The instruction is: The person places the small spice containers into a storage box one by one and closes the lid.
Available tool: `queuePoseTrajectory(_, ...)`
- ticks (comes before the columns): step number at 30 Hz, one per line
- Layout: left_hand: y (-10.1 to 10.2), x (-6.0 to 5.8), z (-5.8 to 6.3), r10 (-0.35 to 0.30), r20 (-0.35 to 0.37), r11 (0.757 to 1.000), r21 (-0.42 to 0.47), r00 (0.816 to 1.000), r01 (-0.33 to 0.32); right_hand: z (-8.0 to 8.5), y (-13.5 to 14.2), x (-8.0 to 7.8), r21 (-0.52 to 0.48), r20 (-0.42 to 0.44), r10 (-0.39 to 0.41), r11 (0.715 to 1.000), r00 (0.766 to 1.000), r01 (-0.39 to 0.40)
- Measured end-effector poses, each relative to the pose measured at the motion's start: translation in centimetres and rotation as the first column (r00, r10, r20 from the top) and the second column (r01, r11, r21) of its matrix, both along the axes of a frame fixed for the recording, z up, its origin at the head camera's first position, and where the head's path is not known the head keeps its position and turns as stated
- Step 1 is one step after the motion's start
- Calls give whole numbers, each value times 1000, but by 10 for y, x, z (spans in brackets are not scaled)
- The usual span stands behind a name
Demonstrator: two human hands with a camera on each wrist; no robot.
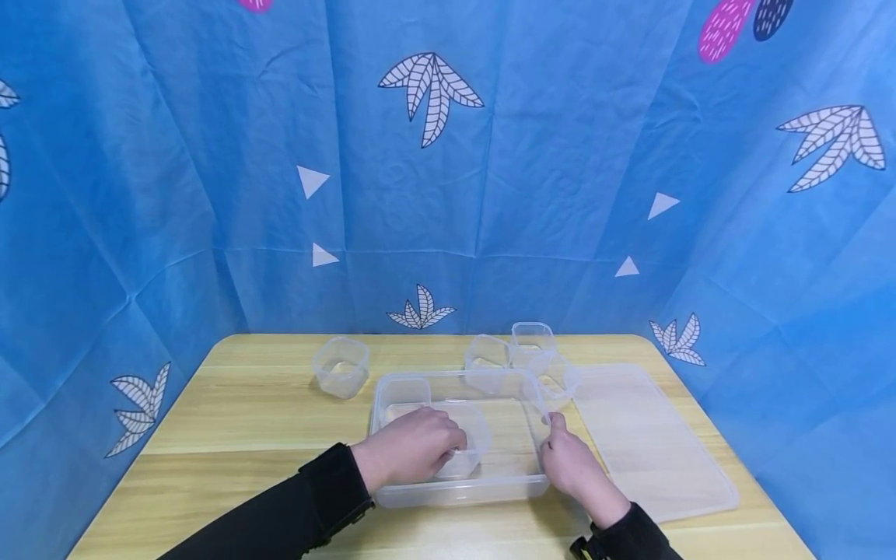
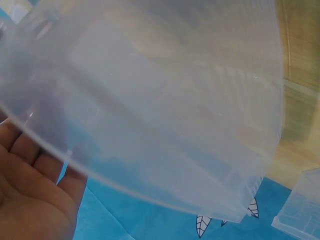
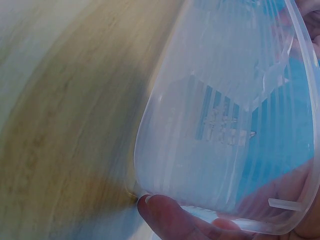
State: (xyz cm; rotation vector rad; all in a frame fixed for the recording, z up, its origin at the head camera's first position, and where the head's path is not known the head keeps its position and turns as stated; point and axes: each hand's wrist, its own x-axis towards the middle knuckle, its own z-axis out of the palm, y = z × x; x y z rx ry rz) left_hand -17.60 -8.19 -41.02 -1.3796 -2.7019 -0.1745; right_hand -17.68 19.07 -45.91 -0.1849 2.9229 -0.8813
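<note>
A large clear plastic box (image 1: pixel 500 490) stands without its lid in the middle of the table. My left hand (image 1: pixel 416 447) reaches over its front left and grips the rim of a small clear container (image 1: pixel 472 432) inside the box. In the left wrist view, that hand's fingers (image 2: pixel 42 165) go behind a translucent wall. Behind this container, another small container (image 1: pixel 409 389) sits in the box's back left corner. At the box's right side, my right hand (image 1: pixel 570 459) grips the wall, its fingertips (image 3: pixel 165 212) low on the outside in the right wrist view.
One small clear container (image 1: pixel 341 367) stands at the back left of the table (image 1: pixel 259 404). Behind the box's right corner, three more cluster: a left one (image 1: pixel 488 354), a rear one (image 1: pixel 533 338) and a front one (image 1: pixel 562 381). A flat translucent lid (image 1: pixel 651 435) lies right of the box.
</note>
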Motion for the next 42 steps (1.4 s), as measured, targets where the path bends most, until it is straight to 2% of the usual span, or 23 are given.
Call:
queuePoseTrajectory(11, 2, -4, -3, 9, 49, 1000, -15, 999, -8, 0, 1, 0, -5, 8, -10, 1000, 1000, 10)
queuePoseTrajectory(19, 3, -4, -7, 65, 88, 996, -63, 994, -59, -1, 1, 0, 6, -4, -5, 1000, 1000, 5)
queuePoseTrajectory(27, 4, -6, -9, 73, 85, 995, -75, 994, -67, 0, 1, -1, 8, -19, 0, 1000, 1000, 0)
queuePoseTrajectory(42, 6, -8, -9, 62, 73, 994, -89, 995, -56, 1, 0, -1, 3, 5, -5, 1000, 1000, 5)
